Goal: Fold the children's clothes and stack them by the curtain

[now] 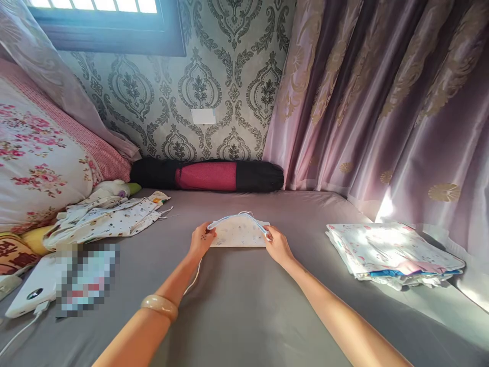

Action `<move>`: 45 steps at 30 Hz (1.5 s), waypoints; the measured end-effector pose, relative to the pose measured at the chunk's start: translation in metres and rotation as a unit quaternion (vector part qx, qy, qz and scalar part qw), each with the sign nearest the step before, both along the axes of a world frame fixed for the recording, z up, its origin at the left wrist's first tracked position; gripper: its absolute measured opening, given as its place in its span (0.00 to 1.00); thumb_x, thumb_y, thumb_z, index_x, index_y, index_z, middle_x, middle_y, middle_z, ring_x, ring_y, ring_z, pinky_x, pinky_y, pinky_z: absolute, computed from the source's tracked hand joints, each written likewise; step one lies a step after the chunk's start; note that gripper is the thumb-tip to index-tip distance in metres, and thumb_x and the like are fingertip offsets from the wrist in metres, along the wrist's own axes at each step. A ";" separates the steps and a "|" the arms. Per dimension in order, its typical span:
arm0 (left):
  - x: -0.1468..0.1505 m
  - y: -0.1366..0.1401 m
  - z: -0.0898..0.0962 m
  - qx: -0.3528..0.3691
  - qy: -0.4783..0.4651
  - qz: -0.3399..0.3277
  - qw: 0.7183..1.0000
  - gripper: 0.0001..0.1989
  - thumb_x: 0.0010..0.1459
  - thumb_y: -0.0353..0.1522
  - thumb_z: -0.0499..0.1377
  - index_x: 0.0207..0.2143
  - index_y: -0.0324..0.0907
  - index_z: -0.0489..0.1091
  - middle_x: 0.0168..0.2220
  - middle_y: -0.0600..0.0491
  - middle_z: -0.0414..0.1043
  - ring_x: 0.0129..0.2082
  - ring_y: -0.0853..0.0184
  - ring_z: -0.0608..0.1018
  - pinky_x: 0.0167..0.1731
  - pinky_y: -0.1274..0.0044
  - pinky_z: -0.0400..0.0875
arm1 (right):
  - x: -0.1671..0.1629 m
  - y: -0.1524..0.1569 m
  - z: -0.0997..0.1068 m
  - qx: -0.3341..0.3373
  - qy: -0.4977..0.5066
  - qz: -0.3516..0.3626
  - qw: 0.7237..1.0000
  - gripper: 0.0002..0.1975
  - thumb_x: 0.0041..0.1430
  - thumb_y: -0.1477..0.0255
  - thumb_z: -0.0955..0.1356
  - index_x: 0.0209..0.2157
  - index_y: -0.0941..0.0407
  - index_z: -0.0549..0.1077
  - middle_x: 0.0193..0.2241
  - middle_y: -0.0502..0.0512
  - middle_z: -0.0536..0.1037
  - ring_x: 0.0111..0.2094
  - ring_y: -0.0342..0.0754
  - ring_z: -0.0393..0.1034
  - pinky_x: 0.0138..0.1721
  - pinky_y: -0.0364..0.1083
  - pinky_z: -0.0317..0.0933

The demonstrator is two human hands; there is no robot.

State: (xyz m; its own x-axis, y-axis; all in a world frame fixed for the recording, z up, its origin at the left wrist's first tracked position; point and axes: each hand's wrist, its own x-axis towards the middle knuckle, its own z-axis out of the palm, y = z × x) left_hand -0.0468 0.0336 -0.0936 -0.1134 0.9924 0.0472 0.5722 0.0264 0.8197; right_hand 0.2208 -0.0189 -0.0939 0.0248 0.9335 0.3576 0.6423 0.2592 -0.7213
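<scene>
A small white printed cloth [237,233] with light blue edging lies folded on the grey sheet in front of me. My left hand [202,239] pinches its left end, and my right hand [278,243] pinches the right end. Between the two hands the blue-edged top bows upward in a shallow arc. A thin white string hangs down beside my left wrist. Whether the cloth is a whole garment cannot be made out from its folded shape.
On the right lies a folded stack of printed cloths [393,250]. Spotted white clothes [118,216] are spread at the left, near a white power bank [42,285] with a cable and a blurred-out item. A black and red roll [206,176] rests against the wall; a floral pillow [42,153] leans at left.
</scene>
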 end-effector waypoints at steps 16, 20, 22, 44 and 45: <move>0.001 0.023 0.004 -0.052 -0.005 0.007 0.999 0.07 0.54 0.35 0.53 0.28 0.41 0.67 0.18 0.56 0.66 0.19 0.69 0.73 0.17 0.82 0.62 | -0.007 0.024 0.018 -0.145 -0.081 -0.158 0.973 0.13 0.62 0.70 0.60 0.39 0.56 0.75 0.31 0.56 0.79 0.36 0.48 0.73 0.34 0.41 0.60; 0.001 0.028 0.003 -0.050 -0.001 0.013 0.999 0.10 0.56 0.37 0.52 0.32 0.40 0.68 0.21 0.54 0.69 0.20 0.69 0.74 0.17 0.82 0.63 | -0.008 0.032 0.023 -0.187 -0.105 -0.192 0.958 0.13 0.62 0.70 0.59 0.37 0.56 0.75 0.34 0.58 0.79 0.40 0.51 0.73 0.35 0.43 0.61; 0.001 0.032 0.001 -0.049 0.005 0.024 0.999 0.13 0.58 0.37 0.51 0.38 0.39 0.68 0.25 0.52 0.72 0.20 0.69 0.74 0.17 0.81 0.64 | -0.008 0.035 0.025 -0.203 -0.106 -0.205 0.952 0.13 0.62 0.69 0.60 0.37 0.55 0.74 0.37 0.60 0.79 0.42 0.53 0.73 0.35 0.44 0.61; -0.004 0.037 -0.007 0.006 0.218 0.061 0.974 0.13 0.58 0.38 0.53 0.37 0.39 0.73 0.37 0.40 0.76 0.40 0.52 0.78 0.31 0.71 0.68 | 0.001 0.034 0.019 -0.237 -0.182 -0.246 0.922 0.16 0.62 0.74 0.59 0.48 0.56 0.71 0.45 0.64 0.75 0.47 0.55 0.71 0.42 0.50 0.63; -0.005 0.035 -0.007 0.011 0.224 0.061 0.973 0.14 0.58 0.38 0.53 0.38 0.39 0.72 0.37 0.39 0.76 0.40 0.53 0.78 0.32 0.71 0.68 | 0.002 0.034 0.020 -0.239 -0.183 -0.243 0.922 0.15 0.62 0.75 0.59 0.47 0.56 0.71 0.44 0.64 0.75 0.46 0.56 0.71 0.42 0.50 0.63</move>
State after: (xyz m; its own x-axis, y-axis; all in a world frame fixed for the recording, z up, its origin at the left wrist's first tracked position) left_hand -0.0521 0.0690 -0.1004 -0.1932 0.9712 0.1393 0.8654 0.1017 0.4907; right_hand 0.2228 0.0149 -0.0737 0.4409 0.8972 -0.0251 0.8215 -0.4147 -0.3912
